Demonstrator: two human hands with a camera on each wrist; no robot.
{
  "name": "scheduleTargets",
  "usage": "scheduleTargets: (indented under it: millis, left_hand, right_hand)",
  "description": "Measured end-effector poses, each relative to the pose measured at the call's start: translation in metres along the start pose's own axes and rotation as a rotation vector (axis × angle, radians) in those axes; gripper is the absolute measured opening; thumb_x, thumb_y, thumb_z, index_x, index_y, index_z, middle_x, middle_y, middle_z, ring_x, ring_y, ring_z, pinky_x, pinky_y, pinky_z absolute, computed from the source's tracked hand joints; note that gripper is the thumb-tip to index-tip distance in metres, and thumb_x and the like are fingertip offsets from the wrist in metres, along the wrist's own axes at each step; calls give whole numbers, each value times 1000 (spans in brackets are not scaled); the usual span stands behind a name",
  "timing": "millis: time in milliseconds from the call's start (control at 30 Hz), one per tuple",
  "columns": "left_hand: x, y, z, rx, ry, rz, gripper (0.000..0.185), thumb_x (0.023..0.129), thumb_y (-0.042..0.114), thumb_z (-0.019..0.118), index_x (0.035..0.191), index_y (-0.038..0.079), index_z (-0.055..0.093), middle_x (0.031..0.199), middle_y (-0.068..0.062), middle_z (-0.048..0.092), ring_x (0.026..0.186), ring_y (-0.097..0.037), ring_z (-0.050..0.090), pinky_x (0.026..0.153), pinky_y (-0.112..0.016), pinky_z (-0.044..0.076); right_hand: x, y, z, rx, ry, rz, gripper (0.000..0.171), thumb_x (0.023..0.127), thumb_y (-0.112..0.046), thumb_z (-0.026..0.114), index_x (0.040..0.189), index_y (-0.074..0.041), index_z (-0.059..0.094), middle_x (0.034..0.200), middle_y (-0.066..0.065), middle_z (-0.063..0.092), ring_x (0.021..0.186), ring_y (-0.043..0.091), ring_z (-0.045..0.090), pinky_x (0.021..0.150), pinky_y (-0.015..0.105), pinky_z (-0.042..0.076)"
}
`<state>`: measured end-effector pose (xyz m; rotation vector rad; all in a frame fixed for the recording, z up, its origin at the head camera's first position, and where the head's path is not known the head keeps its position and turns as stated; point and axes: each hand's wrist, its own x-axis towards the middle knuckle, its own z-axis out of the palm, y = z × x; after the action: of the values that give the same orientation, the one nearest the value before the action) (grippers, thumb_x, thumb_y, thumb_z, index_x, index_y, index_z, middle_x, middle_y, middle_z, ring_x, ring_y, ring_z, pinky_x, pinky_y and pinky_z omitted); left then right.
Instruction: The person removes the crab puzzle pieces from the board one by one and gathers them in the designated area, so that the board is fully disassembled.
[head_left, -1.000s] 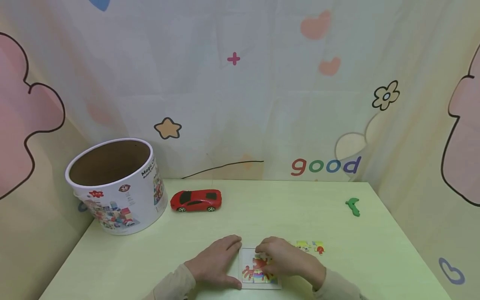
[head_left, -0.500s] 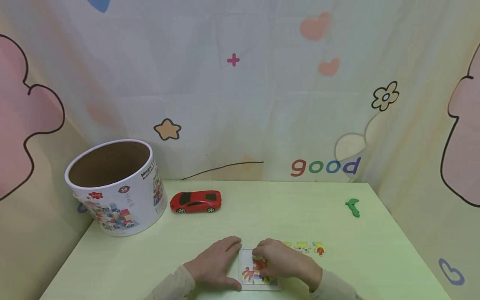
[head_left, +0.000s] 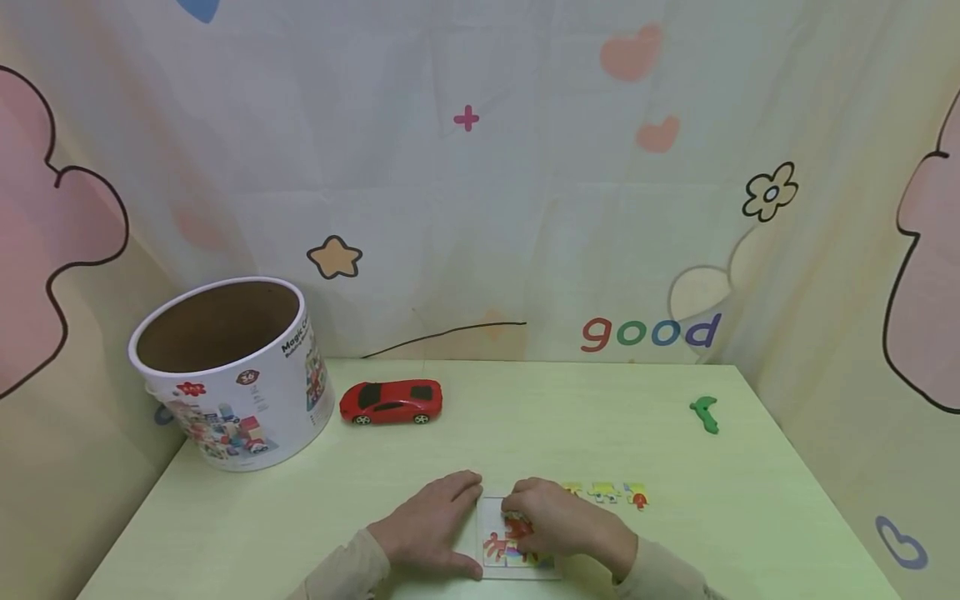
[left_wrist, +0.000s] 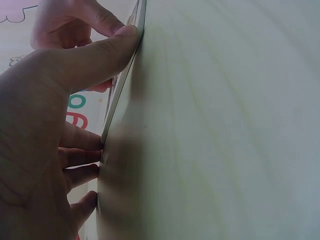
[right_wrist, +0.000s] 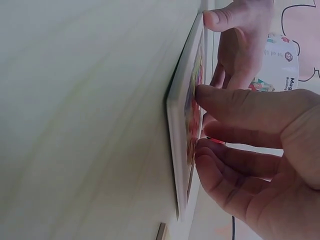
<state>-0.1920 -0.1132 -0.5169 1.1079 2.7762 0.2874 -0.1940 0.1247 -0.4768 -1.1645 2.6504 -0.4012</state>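
Observation:
A small white-framed jigsaw puzzle tray (head_left: 525,573) lies flat near the front edge, with red and multicoloured puzzle pieces (head_left: 495,547) in its lower part. Along its left side rests my left hand (head_left: 429,527), thumb at the near corner and fingers by the far one; in the left wrist view the thumb (left_wrist: 117,52) touches the rim. Over the tray's middle and right, my right hand (head_left: 566,518) pinches a red puzzle piece (head_left: 517,527) with thumb and fingers down at the puzzle surface. In the right wrist view, the fingertips (right_wrist: 206,167) largely hide that piece.
Several loose yellow puzzle pieces (head_left: 603,492) lie right of the tray, partly behind the right hand. Farther back are a red toy car (head_left: 392,402), a large white tub (head_left: 240,408) and a green toy piece (head_left: 705,414). A printed curtain hangs behind the table.
My right hand has shifted slightly left over the tray, uncovering more of the loose pieces behind it. The left hand has stayed at the tray's side.

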Motion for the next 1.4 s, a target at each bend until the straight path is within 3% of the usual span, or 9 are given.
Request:
scheduleTargets:
  millis: [800,1400]
  left_hand:
    - [1,-2,-1,33,28,28,104,74,81,57,145,6,41,152,-7,36,141,-24,35,116,-40,34]
    - [1,0,-1,4,-1,5,105,73,82,56,147,9,40,154,-5,35,141,-23,35,116,-41,34]
  right_hand:
    - [1,-3,0,-8,36,22,21,77,-17,81,94,-16,69,92,-8,55,71,2,44,63,14,43]
    - [0,-1,-5,11,27,2,29,75,-21,81,100,-14,69,91,-9,55,68,0,44,59,13,42]
